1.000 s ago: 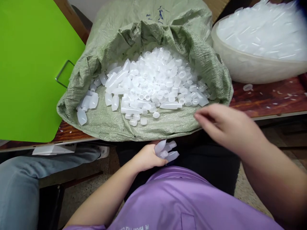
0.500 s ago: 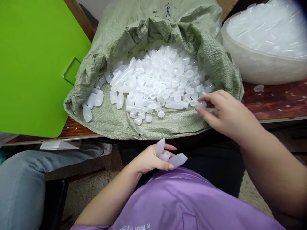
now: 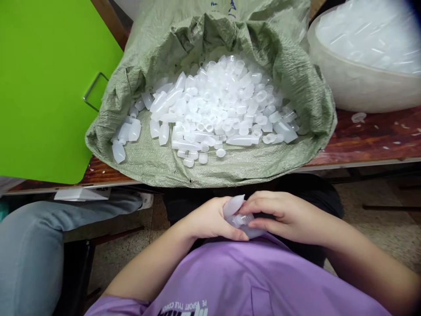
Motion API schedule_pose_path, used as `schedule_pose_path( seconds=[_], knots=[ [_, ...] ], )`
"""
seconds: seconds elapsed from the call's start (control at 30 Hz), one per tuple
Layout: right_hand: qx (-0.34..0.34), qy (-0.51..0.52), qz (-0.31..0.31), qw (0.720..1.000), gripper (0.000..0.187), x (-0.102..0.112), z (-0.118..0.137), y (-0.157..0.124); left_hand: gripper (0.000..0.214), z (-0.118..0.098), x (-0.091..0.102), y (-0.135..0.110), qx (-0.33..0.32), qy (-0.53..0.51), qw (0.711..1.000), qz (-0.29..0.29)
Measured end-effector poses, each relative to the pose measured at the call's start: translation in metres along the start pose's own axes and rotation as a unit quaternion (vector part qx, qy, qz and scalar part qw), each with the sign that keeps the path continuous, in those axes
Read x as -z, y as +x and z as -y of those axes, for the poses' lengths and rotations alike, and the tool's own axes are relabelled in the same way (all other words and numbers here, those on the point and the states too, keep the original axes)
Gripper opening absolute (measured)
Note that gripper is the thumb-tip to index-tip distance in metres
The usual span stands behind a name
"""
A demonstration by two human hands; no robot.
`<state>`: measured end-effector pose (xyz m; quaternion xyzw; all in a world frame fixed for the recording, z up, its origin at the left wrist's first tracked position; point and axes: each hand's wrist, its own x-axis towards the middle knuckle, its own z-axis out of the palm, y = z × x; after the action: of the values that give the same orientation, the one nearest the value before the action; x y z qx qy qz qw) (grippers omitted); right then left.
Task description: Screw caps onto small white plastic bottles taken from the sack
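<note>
Left hand (image 3: pixel 207 219): near, in the middle, over the lap; fingers curled and clamped on small plastic bottles (image 3: pixel 234 205).
Right hand (image 3: pixel 284 217): touching the left hand; thumb and fingertips pressed together on the same bottles.
Bottles in hand: translucent white, between the 2 hands, just above the purple shirt (image 3: pixel 230 281); how many, I cannot tell.
Woven sack (image 3: pixel 305 92): green, open, lying on the wooden table (image 3: pixel 371 140), beyond the hands.
Pile of bottles and caps (image 3: pixel 217 109): inside the sack.
Bowl (image 3: pixel 362 94): far right, full of white plastic pieces.
Loose cap (image 3: pixel 358 117): on the table, near the bowl.
Green board (image 3: pixel 42 87): far left.
Leg in jeans (image 3: pixel 23 250): another person, near left.
</note>
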<state>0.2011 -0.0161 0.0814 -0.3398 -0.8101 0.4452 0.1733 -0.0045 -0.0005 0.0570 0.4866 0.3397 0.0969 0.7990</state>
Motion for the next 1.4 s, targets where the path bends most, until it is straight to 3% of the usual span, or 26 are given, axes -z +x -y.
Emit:
schedule_pose_path(
  seconds=[0.17,0.33,0.43,0.5,0.57,0.67,0.73,0.83,1.03,1.2,1.4],
  knots=[
    [0.086,-0.014,0.002,0.996,0.022,-0.004,-0.008,-0.008,0.044,0.004,-0.002,0.006,0.039,-0.022,0.998,0.041],
    [0.066,0.0,0.022,0.998,0.021,-0.008,-0.014,-0.009,0.044,0.01,-0.003,0.015,0.097,-0.057,0.991,0.067],
    [-0.047,0.005,0.024,0.999,0.018,-0.012,-0.013,-0.005,0.045,0.009,-0.003,0.018,0.12,-0.048,0.989,0.073],
    [-0.17,0.013,0.032,0.985,0.034,-0.015,-0.012,-0.004,0.046,0.007,-0.003,0.018,0.116,-0.053,0.989,0.077],
    [-0.236,0.045,0.021,0.97,0.046,-0.017,-0.012,-0.006,0.046,0.005,-0.003,0.018,0.111,-0.056,0.99,0.071],
    [-0.185,0.112,-0.02,0.976,0.029,-0.017,-0.012,-0.013,0.046,0.006,-0.002,0.018,0.114,-0.042,0.992,0.042],
    [-0.148,0.12,-0.022,0.981,0.029,-0.017,-0.012,-0.016,0.045,0.009,-0.002,0.019,0.107,-0.02,0.994,0.034],
    [-0.184,0.094,-0.014,0.978,0.017,-0.02,-0.014,-0.014,0.046,0.015,-0.003,0.022,0.085,0.009,0.996,0.039],
    [-0.226,0.227,0.003,0.947,0.028,-0.037,-0.026,-0.012,0.045,0.025,-0.005,0.021,0.079,0.01,0.997,0.011],
    [-0.3,0.223,0.041,0.926,0.03,-0.05,-0.032,-0.013,0.041,0.03,-0.005,0.013,0.074,0.036,0.996,0.017],
    [-0.245,0.264,0.017,0.933,0.033,-0.06,-0.031,-0.016,0.047,0.042,-0.002,0.006,0.101,0.044,0.994,-0.007]
  ],
)
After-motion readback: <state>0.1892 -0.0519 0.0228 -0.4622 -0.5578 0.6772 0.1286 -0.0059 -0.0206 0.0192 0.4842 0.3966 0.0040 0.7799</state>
